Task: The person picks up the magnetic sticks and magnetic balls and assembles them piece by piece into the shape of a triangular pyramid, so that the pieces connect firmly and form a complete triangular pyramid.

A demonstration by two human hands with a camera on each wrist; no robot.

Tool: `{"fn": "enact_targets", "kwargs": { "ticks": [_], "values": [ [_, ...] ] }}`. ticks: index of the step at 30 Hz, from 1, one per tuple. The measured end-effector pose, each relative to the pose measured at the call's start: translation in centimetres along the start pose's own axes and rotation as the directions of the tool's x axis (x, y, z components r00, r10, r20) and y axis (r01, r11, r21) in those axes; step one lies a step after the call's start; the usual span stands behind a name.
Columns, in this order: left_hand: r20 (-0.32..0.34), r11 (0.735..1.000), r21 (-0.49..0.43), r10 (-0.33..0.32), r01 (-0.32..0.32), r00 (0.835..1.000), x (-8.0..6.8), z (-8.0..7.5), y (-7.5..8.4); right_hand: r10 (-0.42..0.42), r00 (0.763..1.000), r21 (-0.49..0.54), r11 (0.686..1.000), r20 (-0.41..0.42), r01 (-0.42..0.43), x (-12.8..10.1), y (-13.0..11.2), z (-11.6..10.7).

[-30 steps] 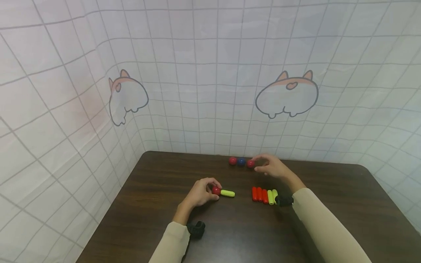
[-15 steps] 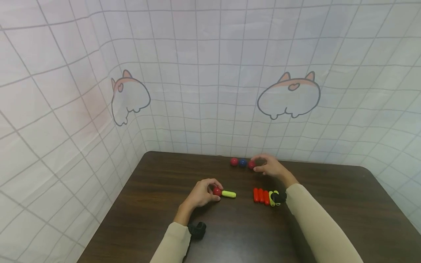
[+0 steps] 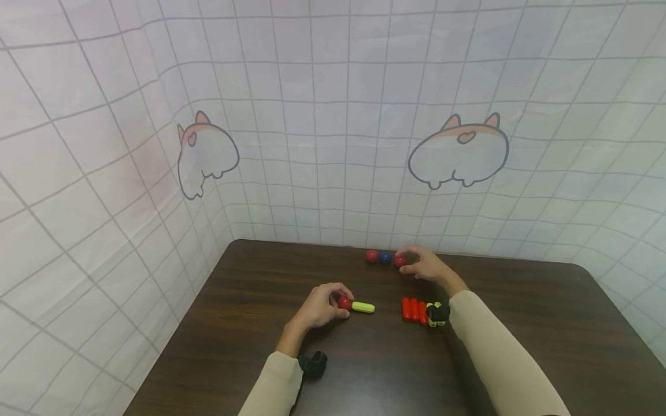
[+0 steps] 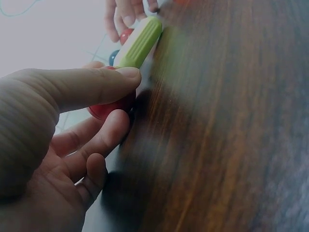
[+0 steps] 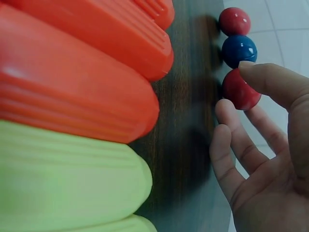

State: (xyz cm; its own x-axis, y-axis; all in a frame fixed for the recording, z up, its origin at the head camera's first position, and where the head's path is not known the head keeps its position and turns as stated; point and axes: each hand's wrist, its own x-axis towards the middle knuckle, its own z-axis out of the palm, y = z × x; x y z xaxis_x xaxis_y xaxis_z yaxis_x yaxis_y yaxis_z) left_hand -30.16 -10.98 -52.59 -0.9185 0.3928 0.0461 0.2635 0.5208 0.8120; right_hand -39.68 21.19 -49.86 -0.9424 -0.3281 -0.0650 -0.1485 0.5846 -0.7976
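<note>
Near the front edge of the table (image 3: 260,346) little has moved over the last second: the left hand (image 3: 318,306) stays put, thumb and fingers curled round a red ball (image 3: 344,302) pressed against the end of a yellow-green stick (image 3: 363,307) lying flat, roughly mid-table. The wrist view shows that ball (image 4: 112,106) pinched between thumb and forefinger, with the stick (image 4: 139,42) running away from it.

Farther back, the right hand (image 3: 428,264) has drifted slightly toward the row of balls by the far edge, and its wrist now covers more of the stick pile. Its thumb and fingers are half curled against the nearest red ball (image 5: 240,90) — touching, not lifted, and a firm grip is not clear. My reading: the left holds the piece being built while the right is picking the next ball.

Count — four balls: one red in the left hand, then along the far edge a red ball (image 3: 372,256), a blue ball (image 3: 385,257) and the red one at the right fingertips. Sticks: one with the left hand, three red sticks (image 3: 413,309) side by side, and at least one more yellow-green stick (image 5: 67,183) partly hidden behind the right wrist.
</note>
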Motion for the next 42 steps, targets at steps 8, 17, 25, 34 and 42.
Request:
{"fn": "enact_targets", "kwargs": {
  "ticks": [8, 17, 25, 34, 42],
  "values": [
    [0.004, 1.000, -0.009, 0.003, -0.003, 1.000, -0.1, 0.0, 0.0, 0.003, 1.000, -0.014, 1.000, 0.011, -0.003, -0.1, 0.1, -0.1],
    [0.003, 1.000, -0.015, 0.006, -0.006, 1.000, 0.0, 0.0, -0.2, 0.019, 0.997, -0.004, 1.000, 0.071, -0.019, -0.7, 0.5, -0.8],
    [0.003, 1.000, -0.025, -0.010, 0.011, 1.000, -0.1, 0.0, -0.1, -0.006, 0.998, 0.000, 1.000, 0.069, 0.006, -1.5, 0.6, -1.2],
    [0.006, 1.000, -0.019, -0.024, 0.025, 1.000, 0.0, 0.0, -0.1, -0.101, 0.991, 0.087, 0.992, 0.087, 0.093, -3.5, -0.7, -0.7],
    [-0.003, 1.000, -0.009, -0.006, 0.005, 1.000, -0.1, 0.0, -0.1, -0.165, 0.977, 0.138, 0.979, 0.133, 0.147, -4.9, -2.3, 0.5]
  ]
}}
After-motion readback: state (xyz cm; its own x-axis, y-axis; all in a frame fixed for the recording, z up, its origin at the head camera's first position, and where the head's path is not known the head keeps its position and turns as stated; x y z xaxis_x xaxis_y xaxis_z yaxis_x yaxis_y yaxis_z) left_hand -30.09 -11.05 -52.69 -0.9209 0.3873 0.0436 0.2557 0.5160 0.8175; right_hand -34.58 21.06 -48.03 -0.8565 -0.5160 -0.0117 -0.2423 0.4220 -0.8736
